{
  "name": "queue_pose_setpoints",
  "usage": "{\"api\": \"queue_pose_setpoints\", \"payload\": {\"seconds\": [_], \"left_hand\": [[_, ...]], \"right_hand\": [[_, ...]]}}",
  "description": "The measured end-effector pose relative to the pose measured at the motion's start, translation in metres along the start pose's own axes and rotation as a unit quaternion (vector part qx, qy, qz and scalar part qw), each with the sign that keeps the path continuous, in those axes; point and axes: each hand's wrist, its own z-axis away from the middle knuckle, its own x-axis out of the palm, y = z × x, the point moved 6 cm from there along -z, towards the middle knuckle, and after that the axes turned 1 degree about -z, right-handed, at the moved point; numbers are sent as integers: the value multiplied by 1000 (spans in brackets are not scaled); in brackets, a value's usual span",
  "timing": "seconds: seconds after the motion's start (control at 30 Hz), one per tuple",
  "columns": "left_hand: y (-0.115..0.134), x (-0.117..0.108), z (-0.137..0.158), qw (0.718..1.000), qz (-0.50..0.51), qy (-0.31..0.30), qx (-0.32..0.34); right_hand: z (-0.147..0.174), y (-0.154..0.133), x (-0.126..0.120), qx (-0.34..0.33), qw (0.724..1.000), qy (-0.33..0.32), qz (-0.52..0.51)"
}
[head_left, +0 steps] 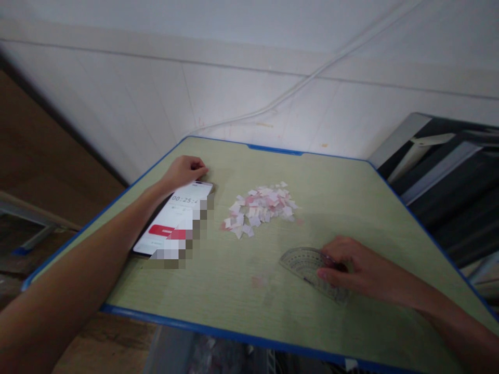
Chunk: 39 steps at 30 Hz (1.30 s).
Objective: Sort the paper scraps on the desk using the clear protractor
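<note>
My right hand (345,265) grips a clear plastic protractor (302,262) between thumb and fingers, low over the right front part of the table. The protractor's curved, marked edge faces left and away from me. Near the far left, my left hand (187,170) rests closed on the tabletop, its fingers curled; whatever they hold, if anything, is hidden. Just below that hand lies a phone (183,208) with a timer on its lit screen, partly blurred by blocks. A loose heap of small white and pink paper scraps (265,205) sits mid-table, between both hands.
The pale green table (218,291) has a blue rim. A white wall with a cable (273,106) stands behind it. Dark, stacked panels (460,171) lean beyond the right edge, and a brown board (47,150) stands at the left.
</note>
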Motion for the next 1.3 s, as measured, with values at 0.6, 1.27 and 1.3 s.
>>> {"api": "queue_pose_setpoints", "payload": {"seconds": [0.6, 1.27, 1.3], "left_hand": [[-2, 0, 0, 1000, 2, -2, -6], [-3, 2, -1, 1000, 4, -6, 3], [-2, 2, -1, 1000, 5, -7, 2]], "right_hand": [[-15, -34, 21, -40, 994, 104, 18], [6, -28, 3, -147, 982, -120, -22], [6, -31, 6, -145, 981, -127, -17]]}}
